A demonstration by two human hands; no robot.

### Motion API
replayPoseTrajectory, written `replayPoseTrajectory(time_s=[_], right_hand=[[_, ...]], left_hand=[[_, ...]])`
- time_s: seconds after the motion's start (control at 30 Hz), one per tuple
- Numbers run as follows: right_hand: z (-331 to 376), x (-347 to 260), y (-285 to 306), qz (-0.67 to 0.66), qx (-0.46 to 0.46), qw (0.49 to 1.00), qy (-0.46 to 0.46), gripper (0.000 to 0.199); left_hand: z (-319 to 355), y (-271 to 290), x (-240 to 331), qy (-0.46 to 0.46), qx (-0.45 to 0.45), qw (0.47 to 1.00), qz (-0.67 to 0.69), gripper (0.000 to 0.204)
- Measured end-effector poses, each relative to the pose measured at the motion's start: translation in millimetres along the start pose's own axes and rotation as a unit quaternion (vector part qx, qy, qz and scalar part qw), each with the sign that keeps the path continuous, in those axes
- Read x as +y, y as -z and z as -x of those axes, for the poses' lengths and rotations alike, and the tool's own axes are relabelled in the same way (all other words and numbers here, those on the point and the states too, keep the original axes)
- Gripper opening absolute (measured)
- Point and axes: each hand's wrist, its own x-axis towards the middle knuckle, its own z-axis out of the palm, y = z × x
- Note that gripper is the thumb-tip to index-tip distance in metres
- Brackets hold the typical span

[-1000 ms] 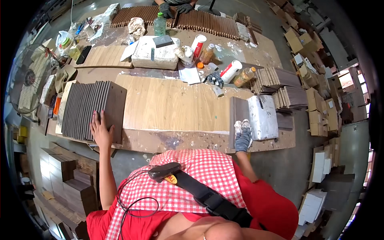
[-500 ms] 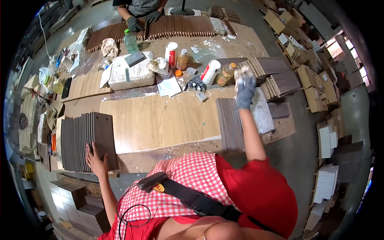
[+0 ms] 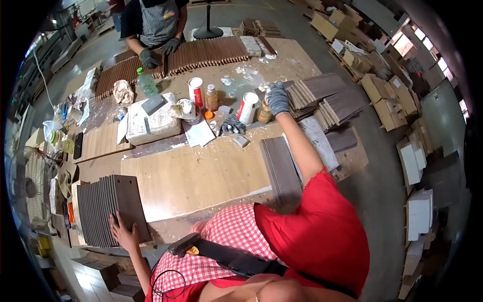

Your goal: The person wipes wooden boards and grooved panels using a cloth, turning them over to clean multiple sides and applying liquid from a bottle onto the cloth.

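My bare left hand lies with spread fingers against the face of a row of dark brown boards standing on edge at the table's near left. On my right hand is a grey glove. Its fingers are closed on a whitish cloth, only partly visible, at the top of an amber plastic bottle. Hand and cloth cover the bottle's top. Left of the bottle stands a white and red canister. Flat dark planks lie under my right forearm, beside a pale wood panel.
Stacked brown boards lie at the right. A white-spattered block, a second canister, a green bottle and a loose glove stand or lie mid-table. Across the table, a gloved co-worker touches a long row of brown strips.
My right hand has moved left with the cloth, from beside the amber bottle to over its top. The view has tilted and shifted. My left hand stays against the boards.
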Motion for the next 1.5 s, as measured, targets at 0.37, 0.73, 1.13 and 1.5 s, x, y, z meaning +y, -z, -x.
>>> replayPoseTrajectory(time_s=[0.37,0.73,1.13,1.5], right_hand=[[9,-6,16,0.055,-0.102,0.985,-0.129,0.028],[5,-10,12,0.089,-0.046,0.991,-0.085,0.028],[8,20,13,0.021,-0.111,0.988,-0.109,0.036],[-7,6,7,0.137,-0.226,0.957,-0.123,0.039]], left_hand=[[1,3,8,-0.011,-0.014,1.0,0.003,0.087],[3,3,7,-0.004,-0.006,1.0,0.007,0.089],[1,17,24,0.035,-0.026,0.999,0.022,0.086],[2,16,25,0.039,-0.033,0.999,-0.003,0.085]])
